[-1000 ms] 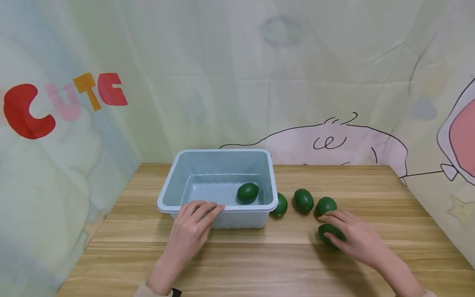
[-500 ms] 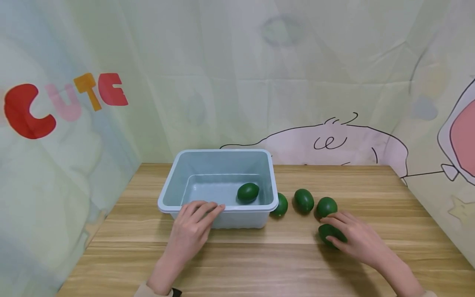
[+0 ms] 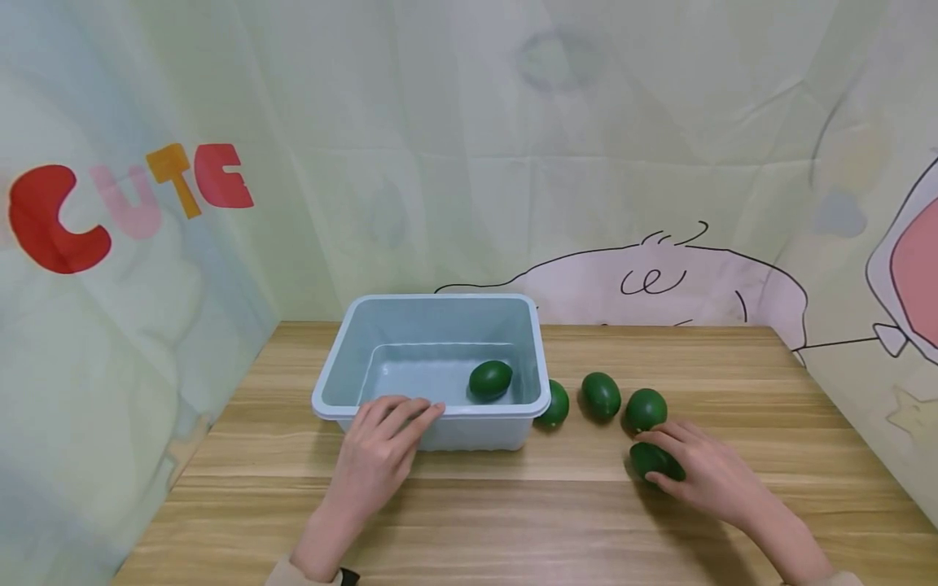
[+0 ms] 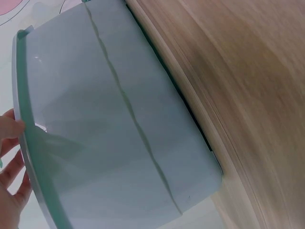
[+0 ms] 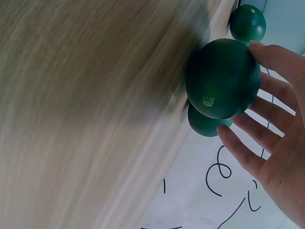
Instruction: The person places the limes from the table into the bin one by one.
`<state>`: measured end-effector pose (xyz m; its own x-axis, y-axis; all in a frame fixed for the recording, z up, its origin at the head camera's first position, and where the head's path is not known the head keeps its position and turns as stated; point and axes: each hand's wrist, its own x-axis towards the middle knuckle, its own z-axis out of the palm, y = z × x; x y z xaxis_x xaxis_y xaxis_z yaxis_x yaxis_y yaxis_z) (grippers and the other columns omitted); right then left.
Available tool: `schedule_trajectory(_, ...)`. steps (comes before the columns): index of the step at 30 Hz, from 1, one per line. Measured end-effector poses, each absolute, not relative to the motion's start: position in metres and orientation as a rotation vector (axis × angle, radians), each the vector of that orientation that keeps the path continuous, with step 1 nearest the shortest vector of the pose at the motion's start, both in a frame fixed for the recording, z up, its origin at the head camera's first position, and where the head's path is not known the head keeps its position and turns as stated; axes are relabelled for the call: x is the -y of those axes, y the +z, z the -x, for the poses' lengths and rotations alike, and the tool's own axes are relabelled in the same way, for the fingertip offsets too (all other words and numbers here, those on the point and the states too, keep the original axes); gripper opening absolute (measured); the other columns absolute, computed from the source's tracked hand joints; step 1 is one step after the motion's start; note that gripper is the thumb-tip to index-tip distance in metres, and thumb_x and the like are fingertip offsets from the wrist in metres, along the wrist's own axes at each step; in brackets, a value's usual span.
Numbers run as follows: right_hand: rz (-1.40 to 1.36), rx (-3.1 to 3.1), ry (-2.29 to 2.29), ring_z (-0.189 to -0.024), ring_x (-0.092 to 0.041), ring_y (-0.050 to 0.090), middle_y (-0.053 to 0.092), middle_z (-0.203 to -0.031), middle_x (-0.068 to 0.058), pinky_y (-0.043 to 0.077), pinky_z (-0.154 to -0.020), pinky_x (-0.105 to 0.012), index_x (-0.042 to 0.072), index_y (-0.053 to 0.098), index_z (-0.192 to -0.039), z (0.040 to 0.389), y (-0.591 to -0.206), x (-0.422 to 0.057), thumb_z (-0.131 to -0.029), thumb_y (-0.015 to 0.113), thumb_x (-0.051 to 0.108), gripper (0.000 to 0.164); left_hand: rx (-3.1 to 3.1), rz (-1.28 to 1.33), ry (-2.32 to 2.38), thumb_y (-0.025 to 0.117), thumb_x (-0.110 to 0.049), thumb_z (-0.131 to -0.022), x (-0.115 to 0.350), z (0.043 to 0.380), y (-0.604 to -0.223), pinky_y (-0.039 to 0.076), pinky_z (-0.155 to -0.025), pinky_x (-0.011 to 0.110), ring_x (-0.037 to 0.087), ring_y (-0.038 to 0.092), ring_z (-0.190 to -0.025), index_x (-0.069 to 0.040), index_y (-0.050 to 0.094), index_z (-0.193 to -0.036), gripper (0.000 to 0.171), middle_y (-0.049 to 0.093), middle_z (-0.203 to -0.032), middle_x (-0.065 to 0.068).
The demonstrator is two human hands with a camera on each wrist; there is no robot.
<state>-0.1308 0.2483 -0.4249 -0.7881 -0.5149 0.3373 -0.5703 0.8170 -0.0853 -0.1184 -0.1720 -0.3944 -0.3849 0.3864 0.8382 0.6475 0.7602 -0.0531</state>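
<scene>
A light blue plastic bin (image 3: pixel 462 431) stands left of centre on the table. The left hand (image 3: pixel 384 439) holds its front rim, and in the left wrist view the thumb and fingers (image 4: pixel 10 128) lie at that rim. One dark green lime (image 3: pixel 490 380) rests on the bin's floor. Farther right, the right hand (image 3: pixel 703 472) grips another lime (image 3: pixel 652 461), low over the wood. In the right wrist view the thumb and fingertips (image 5: pixel 256 45) curve round this held lime (image 5: pixel 221 78). Part of it is hidden by the hand in the head view.
More limes lie right of the bin: one partly hidden beside its wall (image 3: pixel 554 404), a middle lime (image 3: pixel 600 396), and a lime (image 3: pixel 646 408) just beyond the right hand. A printed curtain (image 3: pixel 469 163) surrounds the wooden table (image 3: pixel 513 521) at the back and sides.
The right thumb has shifted slightly toward the near side of the held lime. The left hand, the bin and the other limes stay in place.
</scene>
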Motion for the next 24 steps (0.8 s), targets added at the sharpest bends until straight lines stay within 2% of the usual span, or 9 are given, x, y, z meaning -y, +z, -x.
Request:
schedule_trajectory(10, -0.782, 2.828, 0.286, -0.104, -0.026, 0.062, 0.065, -0.113, -0.006, 0.055, -0.079, -0.046, 0.016, 0.066, -0.115, 0.1276, -0.4253, -0.2478, -0.071, 0.082, 0.031, 0.049, 2.028, 0.785, -0.347, 0.036, -0.02, -0.104, 0.1725, 0.1179, -0.3944, 0.047, -0.078, 0.037, 0.023, 0.06, -0.091, -0.013, 0.073, -0.109, 0.038, 0.07, -0.098, 0.002)
schedule_trajectory(24, -0.768, 2.931, 0.333, -0.107, -0.035, 0.062, 0.061, -0.122, -0.017, 0.055, -0.081, -0.051, 0.012, 0.06, -0.126, 0.1297, -0.4291, -0.2481, -0.072, 0.082, 0.031, 0.061, 2.045, 0.776, -0.327, 0.036, -0.021, -0.105, 0.1739, 0.1182, -0.3958, 0.048, -0.078, 0.037, 0.023, 0.06, -0.091, -0.013, 0.073, -0.109, 0.038, 0.07, -0.099, 0.002)
